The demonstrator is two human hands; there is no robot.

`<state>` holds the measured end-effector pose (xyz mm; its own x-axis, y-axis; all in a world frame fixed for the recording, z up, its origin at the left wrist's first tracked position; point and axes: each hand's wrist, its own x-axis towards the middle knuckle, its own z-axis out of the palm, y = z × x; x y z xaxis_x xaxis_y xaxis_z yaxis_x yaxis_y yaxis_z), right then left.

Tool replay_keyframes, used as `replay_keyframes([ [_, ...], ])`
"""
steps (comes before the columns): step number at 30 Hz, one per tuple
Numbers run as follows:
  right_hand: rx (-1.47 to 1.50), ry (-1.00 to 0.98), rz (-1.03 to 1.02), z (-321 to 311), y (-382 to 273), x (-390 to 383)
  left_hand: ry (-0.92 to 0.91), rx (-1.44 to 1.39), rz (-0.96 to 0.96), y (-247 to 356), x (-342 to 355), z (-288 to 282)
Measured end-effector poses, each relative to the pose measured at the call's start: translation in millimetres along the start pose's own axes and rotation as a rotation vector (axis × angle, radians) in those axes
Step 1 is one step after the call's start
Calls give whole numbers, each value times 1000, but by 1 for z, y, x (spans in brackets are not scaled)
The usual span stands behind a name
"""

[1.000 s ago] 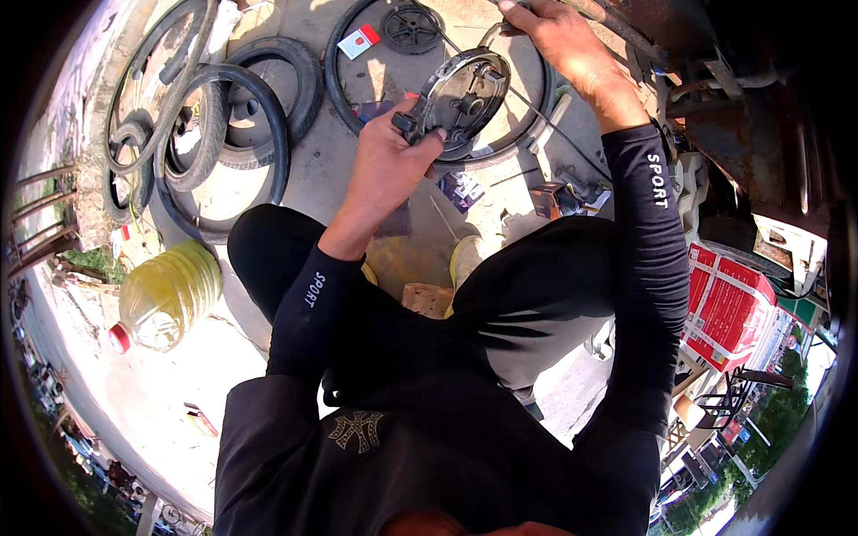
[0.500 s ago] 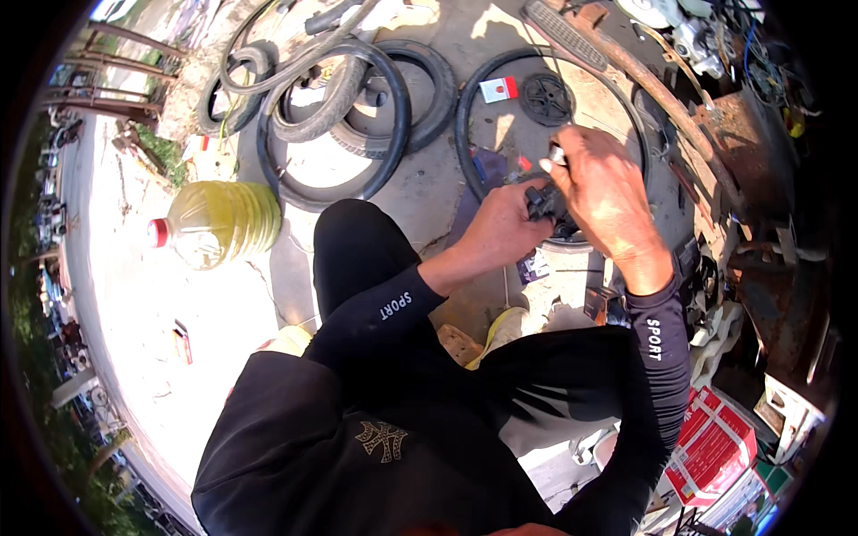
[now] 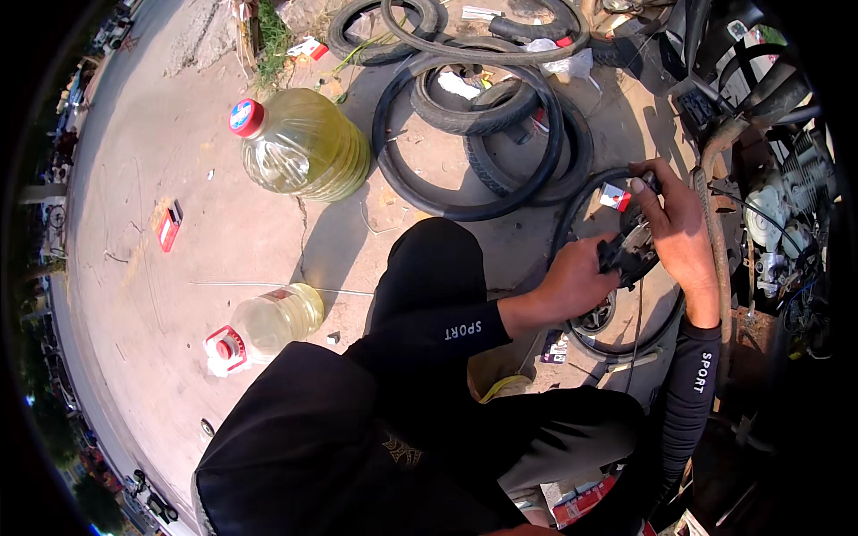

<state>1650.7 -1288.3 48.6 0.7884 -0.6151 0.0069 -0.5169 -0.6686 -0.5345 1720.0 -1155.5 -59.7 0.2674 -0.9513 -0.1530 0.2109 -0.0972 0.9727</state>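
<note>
Fingers (image 3: 617, 261) gripping metal part (image 3: 636, 250), tyres (image 3: 483, 125) beyond

Both forearms, in black long sleeves, reach forward and to the right. The left hand (image 3: 572, 281) is curled in a closed grip, knuckles up — the right hand (image 3: 681, 228) arches just beyond it, fingers bent downward.

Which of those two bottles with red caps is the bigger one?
The big bottle, full of yellowish liquid, lying beside the tyres. The small bottle lies nearer the person's knee, its liquid paler.
</note>
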Motion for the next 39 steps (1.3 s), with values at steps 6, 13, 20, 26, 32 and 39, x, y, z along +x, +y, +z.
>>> replay_keyframes([
  [6,76,58,-94,-1,9,120,187,-580,-66,-3,39,-40],
  [13,-141,-264,167,66,67,166,651,-709,3,18,65,-158],
  [20,-171,-430,-253,300,70,283,1070,-662,143,27,53,-223],
  [26,-545,-442,-118,412,111,369,1167,-776,108,38,46,-232],
  [32,-517,-178,-371,419,105,346,1237,-658,153,35,60,-233],
  [39,177,10,2,268,115,306,1051,-679,37,27,89,-194],
])
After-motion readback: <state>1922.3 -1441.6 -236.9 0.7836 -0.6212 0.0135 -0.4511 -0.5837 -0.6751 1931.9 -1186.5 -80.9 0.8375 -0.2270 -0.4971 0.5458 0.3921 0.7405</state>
